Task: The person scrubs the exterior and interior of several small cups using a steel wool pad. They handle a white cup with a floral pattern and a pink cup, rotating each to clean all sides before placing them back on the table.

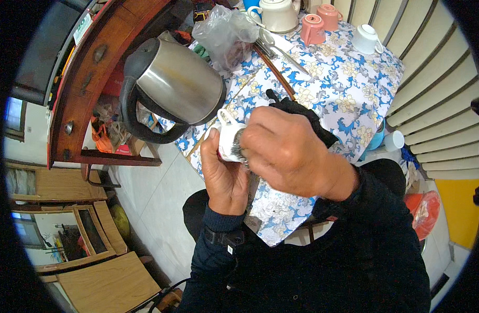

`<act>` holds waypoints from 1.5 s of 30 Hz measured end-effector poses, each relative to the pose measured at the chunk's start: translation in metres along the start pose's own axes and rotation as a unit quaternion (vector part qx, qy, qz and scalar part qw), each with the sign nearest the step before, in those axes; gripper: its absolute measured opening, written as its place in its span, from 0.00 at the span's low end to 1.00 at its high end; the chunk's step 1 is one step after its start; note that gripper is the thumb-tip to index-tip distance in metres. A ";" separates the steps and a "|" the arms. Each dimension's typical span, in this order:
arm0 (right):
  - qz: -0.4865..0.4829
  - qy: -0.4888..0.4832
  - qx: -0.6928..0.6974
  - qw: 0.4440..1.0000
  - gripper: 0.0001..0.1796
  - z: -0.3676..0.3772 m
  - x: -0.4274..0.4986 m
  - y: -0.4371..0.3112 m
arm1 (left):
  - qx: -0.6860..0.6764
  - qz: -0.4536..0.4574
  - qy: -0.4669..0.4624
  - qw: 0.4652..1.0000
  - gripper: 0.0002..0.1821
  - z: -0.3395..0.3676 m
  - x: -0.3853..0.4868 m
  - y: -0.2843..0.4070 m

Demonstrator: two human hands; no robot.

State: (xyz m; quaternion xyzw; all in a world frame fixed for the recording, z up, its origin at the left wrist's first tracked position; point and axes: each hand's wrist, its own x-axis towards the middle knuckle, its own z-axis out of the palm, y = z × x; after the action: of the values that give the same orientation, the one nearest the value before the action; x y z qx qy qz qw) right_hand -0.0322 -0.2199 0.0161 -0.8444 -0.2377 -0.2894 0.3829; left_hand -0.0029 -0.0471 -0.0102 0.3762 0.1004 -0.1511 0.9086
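Observation:
A small white cup with a looped handle is tilted on its side above the table. My left hand grips it from below, thumb along its outer wall. Fingers curled, my right hand presses a grey scourer, apparently steel wool, against the cup's mouth. Most of the scourer is hidden behind my right fingers. Just beyond that hand lies a crumpled black cloth or glove. A steel electric kettle with a black handle is close on the left.
A flowered cloth covers the table. Toward the back are brown chopsticks, a spoon, a plastic bag, a white teapot, pink cups and a white cup. A wooden cabinet borders the left.

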 end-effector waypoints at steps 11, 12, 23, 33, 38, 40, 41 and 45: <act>-0.008 0.011 0.012 1.000 0.09 0.000 0.001 0.004 | 0.058 -0.008 0.036 0.998 0.17 0.003 -0.001 0.000; 0.017 0.013 -0.019 1.000 0.09 0.000 0.001 0.004 | 0.057 -0.020 0.016 0.998 0.18 0.002 -0.001 0.001; 0.042 -0.011 -0.058 0.997 0.09 -0.024 0.002 0.013 | 0.017 -0.025 -0.040 0.999 0.26 -0.007 0.002 0.009; 0.096 0.059 0.073 0.991 0.08 -0.030 -0.002 0.023 | -0.088 -0.094 -0.090 0.988 0.39 -0.013 0.007 0.015; 0.068 0.063 0.102 0.990 0.08 -0.027 -0.002 0.018 | -0.116 -0.102 -0.128 0.980 0.38 -0.020 0.011 0.017; 0.055 0.056 0.102 0.992 0.08 -0.025 -0.002 0.013 | -0.115 -0.098 -0.122 0.981 0.37 -0.022 0.010 0.016; 0.056 0.041 0.096 0.993 0.08 -0.025 -0.003 0.010 | -0.112 -0.094 -0.109 0.983 0.36 -0.023 0.010 0.016; 0.024 0.001 0.071 0.997 0.10 -0.024 -0.001 0.002 | -0.094 -0.084 -0.067 0.990 0.33 -0.017 0.009 0.016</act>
State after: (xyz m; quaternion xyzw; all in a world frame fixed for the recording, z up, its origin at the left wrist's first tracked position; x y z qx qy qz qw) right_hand -0.0392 -0.2396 0.0273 -0.8205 -0.2366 -0.2634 0.4487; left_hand 0.0098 -0.0260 -0.0141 0.2689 0.0843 -0.2413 0.9286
